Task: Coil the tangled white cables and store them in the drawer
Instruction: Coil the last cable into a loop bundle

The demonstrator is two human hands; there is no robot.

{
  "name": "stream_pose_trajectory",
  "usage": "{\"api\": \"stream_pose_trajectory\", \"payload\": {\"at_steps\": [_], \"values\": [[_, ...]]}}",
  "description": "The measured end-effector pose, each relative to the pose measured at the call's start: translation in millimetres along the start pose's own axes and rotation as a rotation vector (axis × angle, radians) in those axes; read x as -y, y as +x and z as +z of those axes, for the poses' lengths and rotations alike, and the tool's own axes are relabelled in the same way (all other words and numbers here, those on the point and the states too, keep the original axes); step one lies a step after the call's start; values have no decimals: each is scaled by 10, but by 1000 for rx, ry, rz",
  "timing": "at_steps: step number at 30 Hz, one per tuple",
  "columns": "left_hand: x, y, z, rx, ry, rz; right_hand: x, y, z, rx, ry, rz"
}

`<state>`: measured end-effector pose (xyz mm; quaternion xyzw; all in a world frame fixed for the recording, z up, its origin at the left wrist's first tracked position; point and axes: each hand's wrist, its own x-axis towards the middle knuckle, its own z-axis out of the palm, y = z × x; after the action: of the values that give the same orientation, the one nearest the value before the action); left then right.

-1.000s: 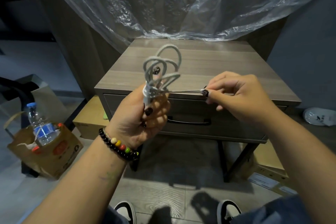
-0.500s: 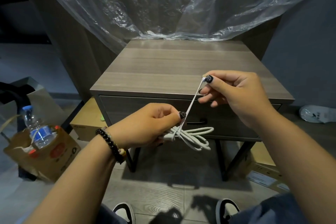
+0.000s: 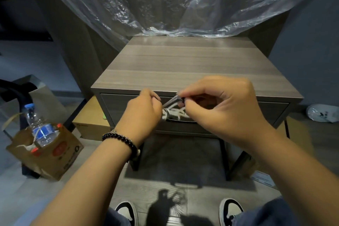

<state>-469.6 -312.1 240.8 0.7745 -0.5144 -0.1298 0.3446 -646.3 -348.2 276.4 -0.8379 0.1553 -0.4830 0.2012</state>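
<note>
Both hands work in front of the nightstand (image 3: 183, 64), level with its closed drawer (image 3: 271, 114). The left hand (image 3: 142, 115) is curled round the gathered bundle of the white cable (image 3: 175, 113), whose loops show just right of its knuckles and in front of the drawer's dark handle. The right hand (image 3: 220, 110) pinches the cable's free tail between thumb and fingertips, just above the bundle, with a short taut length running down to it. This looks like the binding step: wrapping the tail round the waist of the coil so it holds its shape.

Several things could go wrong from here. If the right hand's pinch slips, the taut tail would slacken and the wraps would loosen, letting the loops spring apart. If the left hand eases its grip before the end is tucked, the coil may splay back into a tangle. Pulling the tail too hard could kink the cable near its plug. The drawer is not yet open, so one hand must let go to reach the handle; an unsecured coil held single-handed could unravel or drop to the floor in front of the nightstand.
</note>
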Motion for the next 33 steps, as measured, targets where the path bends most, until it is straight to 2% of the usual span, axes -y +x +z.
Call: {"api": "stream_pose_trajectory", "payload": {"at_steps": [3, 5, 10, 12, 17, 23, 28, 33], "values": [[13, 108, -44, -246, -198, -106, 43, -49, 31, -9, -84, -216], [4, 161, -77, -341, -337, -182, 49, -78, 66, -5, -112, -285], [-45, 181, -61, -309, -797, -409, -43, -135, 91, 54, -365, -445], [-78, 167, -88, -303, -973, -486, -107, -161, 156, 113, -453, -455], [-65, 105, -169, -30, -1347, -541, -243, -202, 315, 204, -521, -328], [-31, 53, -224, 94, -1352, -420, -386, -221, 309, 133, -450, -182], [-93, -10, -242, 171, -1344, -339, -384, -221, 310, 161, -424, -90], [-87, -22, -208, 316, -1403, -249, -311, -200, 282, 223, -303, 264]]}}
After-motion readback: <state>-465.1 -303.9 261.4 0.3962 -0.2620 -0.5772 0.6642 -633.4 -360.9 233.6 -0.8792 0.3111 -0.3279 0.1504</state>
